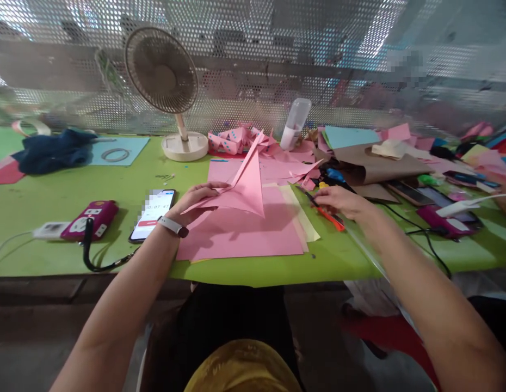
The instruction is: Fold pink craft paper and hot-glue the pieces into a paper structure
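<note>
My left hand (196, 198) grips the left edge of a folded pink paper (247, 188), thumb and fingers on either side of it. The fold stands up in a tall point above a stack of flat pink sheets (240, 237), with pale yellow sheets (308, 218) showing at the right edge. To the right of the stack, my right hand (338, 201) has its fingers closed over orange-handled scissors (331, 218), low at the green table top. The dark blades point away to the left. A small yellow object (323, 185) shows just behind the fingertips.
A white fan (183, 146) stands at the back, beside dotted pink paper pieces (232, 140) and a clear bottle (296, 124). A phone (153, 215) and purple power strip (90, 220) lie left. Brown paper (371, 163), cables and another purple power strip (444, 222) crowd the right.
</note>
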`<state>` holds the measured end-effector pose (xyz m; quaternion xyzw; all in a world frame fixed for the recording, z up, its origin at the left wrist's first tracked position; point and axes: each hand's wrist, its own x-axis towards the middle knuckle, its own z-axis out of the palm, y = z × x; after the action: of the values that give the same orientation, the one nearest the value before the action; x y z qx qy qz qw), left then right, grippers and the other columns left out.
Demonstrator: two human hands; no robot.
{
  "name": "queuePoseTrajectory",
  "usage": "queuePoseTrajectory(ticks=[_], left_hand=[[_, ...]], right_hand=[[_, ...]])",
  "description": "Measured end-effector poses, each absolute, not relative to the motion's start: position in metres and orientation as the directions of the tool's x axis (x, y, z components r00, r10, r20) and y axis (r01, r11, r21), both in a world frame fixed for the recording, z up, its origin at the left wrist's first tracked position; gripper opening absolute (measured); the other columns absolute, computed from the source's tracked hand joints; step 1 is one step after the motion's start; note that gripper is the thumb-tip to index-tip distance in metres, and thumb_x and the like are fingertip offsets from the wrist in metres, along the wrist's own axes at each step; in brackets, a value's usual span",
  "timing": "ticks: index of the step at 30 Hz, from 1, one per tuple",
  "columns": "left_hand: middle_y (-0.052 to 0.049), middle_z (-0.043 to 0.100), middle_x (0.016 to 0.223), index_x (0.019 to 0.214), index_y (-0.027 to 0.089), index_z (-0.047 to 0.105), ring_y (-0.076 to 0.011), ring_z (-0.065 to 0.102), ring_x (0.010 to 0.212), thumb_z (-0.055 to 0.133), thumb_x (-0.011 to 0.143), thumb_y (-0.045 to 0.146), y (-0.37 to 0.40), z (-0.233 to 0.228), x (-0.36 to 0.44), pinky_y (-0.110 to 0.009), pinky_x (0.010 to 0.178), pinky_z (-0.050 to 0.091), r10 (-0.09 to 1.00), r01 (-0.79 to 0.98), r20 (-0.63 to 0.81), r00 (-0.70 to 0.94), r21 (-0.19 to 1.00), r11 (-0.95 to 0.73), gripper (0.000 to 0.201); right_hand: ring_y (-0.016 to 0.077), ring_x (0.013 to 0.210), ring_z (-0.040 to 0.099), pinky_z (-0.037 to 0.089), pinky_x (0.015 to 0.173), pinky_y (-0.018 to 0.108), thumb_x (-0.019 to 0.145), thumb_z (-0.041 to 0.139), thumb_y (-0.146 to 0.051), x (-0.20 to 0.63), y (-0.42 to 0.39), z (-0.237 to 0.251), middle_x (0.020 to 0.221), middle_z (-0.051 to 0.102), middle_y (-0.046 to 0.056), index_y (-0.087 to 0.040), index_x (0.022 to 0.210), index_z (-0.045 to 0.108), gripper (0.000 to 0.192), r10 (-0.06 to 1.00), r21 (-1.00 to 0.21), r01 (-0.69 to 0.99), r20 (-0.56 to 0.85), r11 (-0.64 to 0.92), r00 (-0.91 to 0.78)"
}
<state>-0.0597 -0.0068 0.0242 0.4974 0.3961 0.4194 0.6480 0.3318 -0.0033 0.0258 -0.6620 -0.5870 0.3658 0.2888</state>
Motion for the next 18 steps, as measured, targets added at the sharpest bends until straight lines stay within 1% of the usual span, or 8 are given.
queuePoseTrajectory(ticks=[1,3,5,6,8,12,14,18], left_hand=[[-0.007,0.068,0.111,0.102,0.015,0.073,-0.007,0.055,0.063,0.065,0.073,0.016,-0.006,0.023,-0.06,-0.014,0.051,0.049,0.942,-0.161,-0.094,0.321,0.975,0.152,0.03],[-0.007,0.067,0.114,0.1,0.016,0.074,-0.0065,0.055,0.064,0.064,0.074,0.015,-0.005,0.021,-0.06,-0.014,0.052,0.049,0.951,-0.178,-0.091,0.296,0.973,0.148,0.028],[-0.006,0.067,0.115,0.1,0.016,0.074,-0.0059,0.055,0.063,0.064,0.074,0.015,-0.003,0.019,-0.06,-0.014,0.052,0.049,0.953,-0.186,-0.076,0.293,0.973,0.134,0.028],[-0.005,0.067,0.115,0.101,0.017,0.074,-0.0057,0.055,0.063,0.065,0.074,0.016,-0.003,0.018,-0.061,-0.013,0.051,0.049,0.953,-0.185,-0.068,0.294,0.974,0.127,0.028],[-0.005,0.067,0.115,0.1,0.018,0.074,-0.0058,0.055,0.064,0.065,0.074,0.017,-0.003,0.017,-0.06,-0.013,0.051,0.049,0.955,-0.176,-0.064,0.289,0.977,0.119,0.028],[-0.004,0.069,0.108,0.099,0.019,0.074,-0.0068,0.057,0.062,0.066,0.073,0.017,-0.004,0.018,-0.059,-0.014,0.05,0.05,0.96,-0.153,-0.089,0.265,0.979,0.133,0.027],[-0.004,0.071,0.101,0.099,0.019,0.074,-0.0069,0.056,0.059,0.067,0.072,0.017,-0.004,0.018,-0.059,-0.015,0.049,0.05,0.957,-0.154,-0.105,0.271,0.977,0.151,0.027],[-0.005,0.072,0.092,0.094,0.017,0.075,-0.0082,0.057,0.057,0.068,0.07,0.017,-0.003,0.016,-0.059,-0.016,0.046,0.049,0.948,-0.191,-0.079,0.31,0.971,0.143,0.025]], right_hand=[[0.0102,0.044,0.052,0.046,0.042,0.024,0.067,0.073,-0.027,0.327,-0.008,0.025,0.064,0.064,0.002,-0.019,0.075,0.062,0.016,0.992,-0.892,0.433,-0.123,-0.129,0.041],[0.0126,0.056,0.061,0.057,0.059,0.031,0.066,0.076,-0.03,0.311,-0.016,0.023,0.075,0.067,0.001,-0.022,0.081,0.059,0.025,0.995,-0.985,0.138,-0.097,-0.099,0.025],[0.0156,0.067,0.066,0.06,0.076,0.039,0.061,0.082,-0.033,0.288,-0.023,0.02,0.078,0.066,-0.001,-0.023,0.081,0.056,0.035,0.998,-0.991,-0.121,-0.056,-0.055,0.007],[0.0175,0.07,0.068,0.059,0.08,0.042,0.057,0.085,-0.034,0.275,-0.026,0.019,0.078,0.066,-0.001,-0.023,0.08,0.054,0.04,0.999,-0.981,-0.188,-0.047,-0.048,-0.011],[0.0212,0.079,0.07,0.058,0.083,0.044,0.052,0.089,-0.035,0.249,-0.029,0.017,0.08,0.066,-0.001,-0.023,0.08,0.052,0.048,0.999,-0.978,-0.208,-0.015,-0.024,-0.042],[0.0202,0.087,0.068,0.057,0.084,0.04,0.05,0.089,-0.039,0.209,-0.026,0.016,0.082,0.062,-0.002,-0.023,0.087,0.049,0.057,0.98,-0.974,-0.117,0.192,0.196,0.045],[0.0194,0.085,0.067,0.057,0.082,0.038,0.053,0.087,-0.04,0.197,-0.022,0.014,0.086,0.062,-0.001,-0.024,0.091,0.046,0.058,0.965,-0.964,-0.063,0.253,0.257,0.067],[0.0143,0.072,0.063,0.057,0.073,0.034,0.06,0.082,-0.039,0.187,-0.018,0.006,0.096,0.059,0.0,-0.026,0.095,0.04,0.057,0.952,-0.956,0.029,0.292,0.291,0.087]])
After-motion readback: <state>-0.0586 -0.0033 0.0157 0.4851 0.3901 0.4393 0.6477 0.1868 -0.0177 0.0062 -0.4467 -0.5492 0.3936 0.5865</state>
